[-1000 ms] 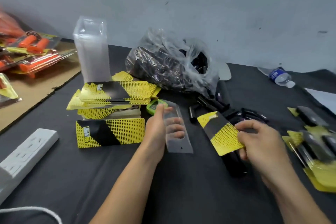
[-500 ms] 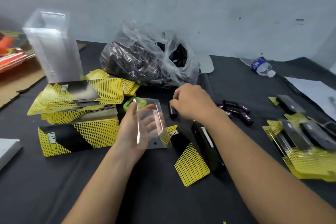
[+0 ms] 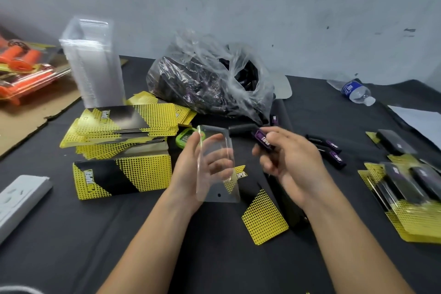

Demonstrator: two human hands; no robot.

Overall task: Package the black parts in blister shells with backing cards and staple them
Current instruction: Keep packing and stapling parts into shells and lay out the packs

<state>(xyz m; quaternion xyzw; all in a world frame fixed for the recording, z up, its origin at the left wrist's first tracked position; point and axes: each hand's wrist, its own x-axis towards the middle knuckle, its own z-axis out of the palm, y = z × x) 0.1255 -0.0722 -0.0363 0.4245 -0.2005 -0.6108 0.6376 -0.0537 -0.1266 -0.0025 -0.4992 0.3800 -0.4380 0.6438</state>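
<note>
Black part (image 3: 241, 130), a short cylinder with a purple label, is pinched in the right hand (image 3: 291, 164) above the middle of the tabletop (image 3: 214, 258). Its right end is buried among the curled fingers, so only the bare end and label show. The black part's long axis runs left to right, slightly tilted, with the bare end pointing left, just beside the far right corner of the blister shell (image 3: 216, 167). The left hand (image 3: 188, 169) holds that clear shell with its long axis running near to far, thumb on its left edge, fingers curled behind and seen through the plastic.

1 backing card (image 3: 262, 217) lies flat beneath, its far end covered by the shell. A dark long object under the right wrist is too hidden to name. 2 loose parts (image 3: 327, 148) lie right of the hands. The finished packs (image 3: 405, 186) at the right edge are blurred and cut off.

Black cloth covers the tabletop, with a scuffed grey wall behind it. Card stacks (image 3: 124, 126) and a tall column of shells (image 3: 95, 67) stand toward the left. A plastic bag (image 3: 210, 83) of parts sits at the far middle, and a water bottle (image 3: 355, 90) lies near the far right corner. A white power strip (image 3: 19, 200) is cut off at the left edge.
</note>
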